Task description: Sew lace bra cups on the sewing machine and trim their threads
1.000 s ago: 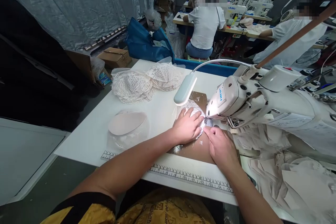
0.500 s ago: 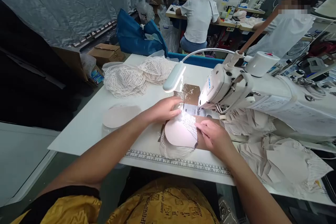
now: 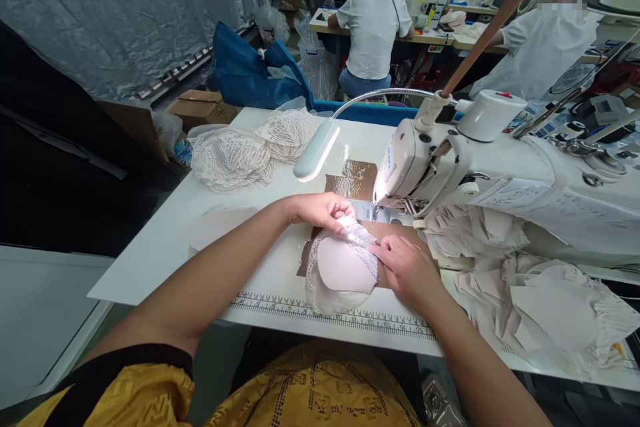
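In front of the sewing machine lies a pale pink bra cup with white lace along its upper and right edges. My left hand pinches the lace at the top of the cup, its fingers closed. At the right edge of the cup my right hand presses the lace between thumb and forefinger. More lace and sheer fabric spread out under the cup's lower left side. The needle area of the machine sits just beyond the hands, apart from the cup.
A lamp on a bent neck hangs over the work. Lace pieces are heaped at the back left; fabric pieces pile up at the right. A ruler strip runs along the table's front edge. Two people sit at machines beyond.
My left hand has drawn the lace at the top into a closer fold and its fingers have curled in. The right hand stays at the cup's right edge. The view has shifted slightly.
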Tool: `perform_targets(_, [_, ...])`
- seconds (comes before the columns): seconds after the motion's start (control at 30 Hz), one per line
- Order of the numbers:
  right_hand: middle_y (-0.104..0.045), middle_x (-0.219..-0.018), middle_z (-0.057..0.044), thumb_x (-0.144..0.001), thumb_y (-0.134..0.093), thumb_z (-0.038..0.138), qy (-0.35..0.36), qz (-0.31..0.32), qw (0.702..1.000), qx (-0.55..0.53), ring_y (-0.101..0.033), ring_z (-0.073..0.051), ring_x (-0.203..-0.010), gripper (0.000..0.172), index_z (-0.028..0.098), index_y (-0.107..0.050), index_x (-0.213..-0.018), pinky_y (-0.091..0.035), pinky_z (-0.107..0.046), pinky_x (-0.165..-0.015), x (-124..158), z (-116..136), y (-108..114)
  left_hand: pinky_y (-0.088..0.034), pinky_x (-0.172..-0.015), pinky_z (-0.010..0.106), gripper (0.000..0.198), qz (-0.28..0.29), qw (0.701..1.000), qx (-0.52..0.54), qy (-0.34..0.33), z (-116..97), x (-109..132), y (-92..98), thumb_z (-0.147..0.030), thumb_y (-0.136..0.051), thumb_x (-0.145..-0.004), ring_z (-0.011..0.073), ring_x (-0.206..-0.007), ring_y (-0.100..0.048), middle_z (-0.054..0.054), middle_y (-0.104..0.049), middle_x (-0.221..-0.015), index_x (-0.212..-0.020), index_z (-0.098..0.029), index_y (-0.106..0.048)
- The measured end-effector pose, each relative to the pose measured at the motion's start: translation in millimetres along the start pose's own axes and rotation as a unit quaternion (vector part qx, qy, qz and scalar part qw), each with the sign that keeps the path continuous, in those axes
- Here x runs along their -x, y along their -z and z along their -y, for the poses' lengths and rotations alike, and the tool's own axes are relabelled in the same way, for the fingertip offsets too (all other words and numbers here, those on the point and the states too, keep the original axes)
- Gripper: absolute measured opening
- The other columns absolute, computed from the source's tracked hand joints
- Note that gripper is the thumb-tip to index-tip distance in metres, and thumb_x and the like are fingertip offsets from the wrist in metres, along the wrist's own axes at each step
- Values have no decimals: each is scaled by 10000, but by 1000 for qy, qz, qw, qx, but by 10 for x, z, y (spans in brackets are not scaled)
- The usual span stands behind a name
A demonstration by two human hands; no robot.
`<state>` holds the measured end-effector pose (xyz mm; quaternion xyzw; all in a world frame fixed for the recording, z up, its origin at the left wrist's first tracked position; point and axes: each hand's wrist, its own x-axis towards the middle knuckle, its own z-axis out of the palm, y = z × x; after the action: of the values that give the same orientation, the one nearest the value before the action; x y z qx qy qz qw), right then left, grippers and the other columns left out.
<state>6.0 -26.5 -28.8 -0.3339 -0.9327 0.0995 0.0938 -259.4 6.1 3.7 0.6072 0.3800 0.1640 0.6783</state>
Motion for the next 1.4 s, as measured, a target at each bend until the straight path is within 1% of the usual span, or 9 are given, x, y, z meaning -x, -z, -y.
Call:
perform_targets(0.13, [-557,-816,-41,-891,-448,59,-3,1,1000,-15,-467,-167,-778,339,211,-691,-1072,-305,-256,-633,-3,15,21,-405,-536,226,282,30,998,-24,48,-46,60,62,-339,-816,-637,104,-552,-526,-23,-579,-595,-680,-137,-624])
perform_targets(0.23, [-557,-800,-41,-889,-439,54,0,-10,1000,-20,-465,-166,-766,336,195,-693,-1058,-308,-255,-626,4,15,24,-393,-531,231,343,-15,998,-41,34,-85,84,62,-337,-808,-622,100,-539,-492,-27,-529,-562,-570,-143,-530])
perform_targets(0.43, [-586,-812,-48,-881,-448,54,7,-37,999,-27,-488,-162,-760,312,188,-695,-1016,-327,-256,-633,27,-3,3,-364,-526,217,344,-222,970,-93,0,-61,122,28,-286,-678,-697,81,-527,-424,-51,-434,-559,-585,-177,-372])
perform_targets(0.6, [-620,-827,-57,-853,-443,37,5,-44,998,-39,-523,-166,-780,301,177,-697,-932,-342,-257,-641,30,5,29,-415,-599,248,73,-386,889,-244,-34,-143,257,-302,-234,-524,-846,131,-654,-516,-8,-559,-714,-802,-178,-538])
perform_targets(0.77, [-641,-749,-26,-778,-463,54,-10,-72,997,-41,-531,-150,-703,244,187,-665,-747,-343,-264,-649,34,-30,18,-504,-870,376,201,-267,817,-504,-83,-23,73,-861,-186,-457,-908,234,-997,-605,109,-674,-1046,-938,-134,-649])
perform_targets(0.87, [-667,-789,-24,-792,-442,69,-40,-109,993,-30,-540,-155,-713,278,187,-682,-867,-346,-271,-665,18,-43,0,-472,-949,428,246,-248,773,-575,-101,94,-62,-1002,-191,-441,-928,268,-1103,-576,145,-646,-1158,-1015,-102,-653])
perform_targets(1.0, [-639,-874,-44,-880,-475,167,-63,-65,995,38,-527,-186,-778,276,206,-673,-1068,-322,-291,-663,-25,-13,-8,-436,-965,429,264,-213,761,-606,-92,79,-96,-965,-268,-502,-905,270,-1124,-562,141,-632,-1181,-1059,-100,-636])
perform_targets(1.2, [-585,-824,-30,-878,-485,140,-75,-32,995,50,-467,-165,-731,204,198,-670,-943,-285,-281,-629,-38,24,13,-396,-984,435,561,-201,766,-610,-31,7,-61,-885,-518,-505,-893,312,-1254,-467,155,-510,-1391,-1279,-111,-534])
perform_targets(1.4, [-585,-800,-20,-858,-502,125,-84,-32,995,40,-463,-164,-727,166,201,-650,-857,-283,-286,-642,-44,20,21,-370,-982,443,706,-174,771,-612,3,-7,-63,-844,-577,-438,-888,324,-1264,-446,129,-431,-1478,-1426,-120,-418])
